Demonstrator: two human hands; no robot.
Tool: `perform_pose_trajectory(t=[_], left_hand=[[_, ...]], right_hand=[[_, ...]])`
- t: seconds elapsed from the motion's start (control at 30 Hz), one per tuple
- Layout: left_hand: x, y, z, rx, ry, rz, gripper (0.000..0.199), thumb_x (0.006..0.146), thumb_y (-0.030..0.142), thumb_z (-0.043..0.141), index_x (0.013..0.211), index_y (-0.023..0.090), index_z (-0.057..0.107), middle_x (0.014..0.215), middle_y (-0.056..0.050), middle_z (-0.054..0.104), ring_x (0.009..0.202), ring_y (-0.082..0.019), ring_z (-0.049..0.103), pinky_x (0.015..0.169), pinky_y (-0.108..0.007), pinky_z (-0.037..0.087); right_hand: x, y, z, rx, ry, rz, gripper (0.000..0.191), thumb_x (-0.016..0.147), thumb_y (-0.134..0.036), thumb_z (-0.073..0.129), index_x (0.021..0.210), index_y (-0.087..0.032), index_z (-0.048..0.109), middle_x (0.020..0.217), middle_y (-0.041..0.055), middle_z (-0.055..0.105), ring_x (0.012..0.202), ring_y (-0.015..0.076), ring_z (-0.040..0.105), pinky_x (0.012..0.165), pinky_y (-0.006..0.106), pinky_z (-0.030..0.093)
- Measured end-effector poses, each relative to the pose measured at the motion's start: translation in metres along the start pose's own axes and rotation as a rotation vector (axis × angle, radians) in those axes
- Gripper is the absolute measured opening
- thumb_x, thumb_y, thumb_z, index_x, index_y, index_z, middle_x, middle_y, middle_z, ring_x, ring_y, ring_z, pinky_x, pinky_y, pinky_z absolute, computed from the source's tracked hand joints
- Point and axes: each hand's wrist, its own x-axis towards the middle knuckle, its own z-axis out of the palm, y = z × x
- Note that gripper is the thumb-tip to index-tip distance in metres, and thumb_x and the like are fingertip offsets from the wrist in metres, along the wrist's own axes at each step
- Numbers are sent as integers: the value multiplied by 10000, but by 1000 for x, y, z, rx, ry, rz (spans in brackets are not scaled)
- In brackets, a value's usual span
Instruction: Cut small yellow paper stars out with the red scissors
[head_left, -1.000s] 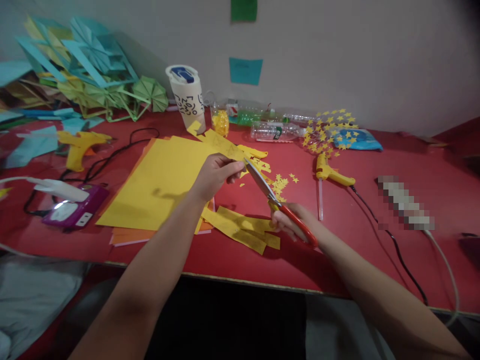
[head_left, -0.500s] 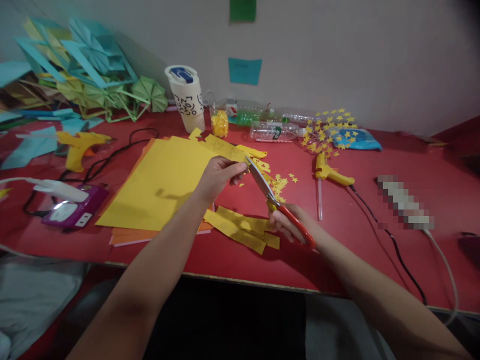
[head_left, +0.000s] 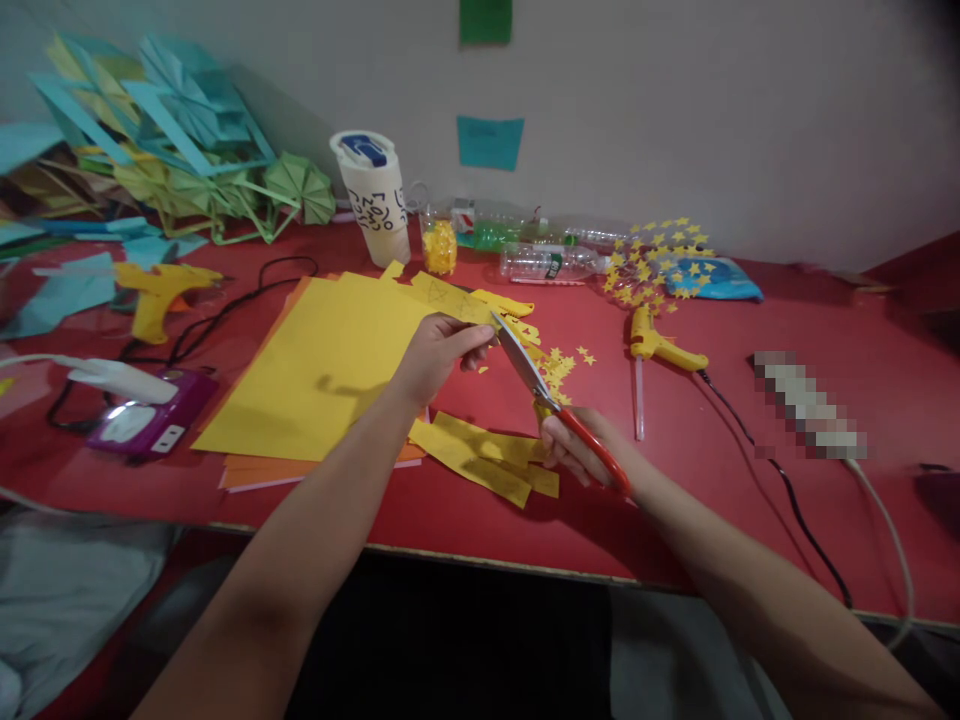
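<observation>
My left hand (head_left: 448,350) pinches a yellow paper strip (head_left: 450,298) that has star outlines drawn on it. My right hand (head_left: 576,446) is wrapped round the handles of red-handled scissors (head_left: 536,378). The blade tips meet the strip's right end, close to my left fingertips. Just beyond the blades lies a heap of small cut yellow stars (head_left: 556,370). More yellow paper strips (head_left: 480,458) rest on the table below my hands. Under my left wrist is a stack of yellow paper sheets (head_left: 322,360), with orange ones beneath.
Yellow glue guns lie left (head_left: 154,295) and right (head_left: 660,350), with black cords. At the back stand a white tumbler (head_left: 373,200), a small jar of yellow pieces (head_left: 439,245) and plastic bottles (head_left: 551,264). A purple power socket (head_left: 154,425) sits at the left. Folded paper shapes (head_left: 187,120) pile up behind.
Almost nothing differs. The scissors and both hands hold nearly the same place, and the paper strip in my left hand has tilted very slightly.
</observation>
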Motion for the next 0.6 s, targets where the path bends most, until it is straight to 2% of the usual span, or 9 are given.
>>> perform_pose_trajectory(t=[0.13,0.33,0.6], left_hand=[[0,1,0,2,5,-7,235,678,295,629,507,135,601,458,22,543,410,-38,449,450,-189,385],[0,0,0,-5,0,-13,238,678,302,633,510,136,600,468,21,552,416,-37,450,451,-185,386],[1,-1,-2,6,-8,0,248,679,316,643,511,141,598,470,14,548,418,-46,448,449,-199,383]], right_hand=[[0,0,0,1,8,-10,519,697,-698,569,567,-222,408,338,-109,369,279,58,383,436,245,468],[0,-1,0,-15,9,11,519,698,-701,567,568,-226,402,307,-120,330,277,63,384,549,292,539],[0,0,0,-15,31,42,490,695,-656,598,576,-213,424,361,-93,393,275,59,378,341,216,385]])
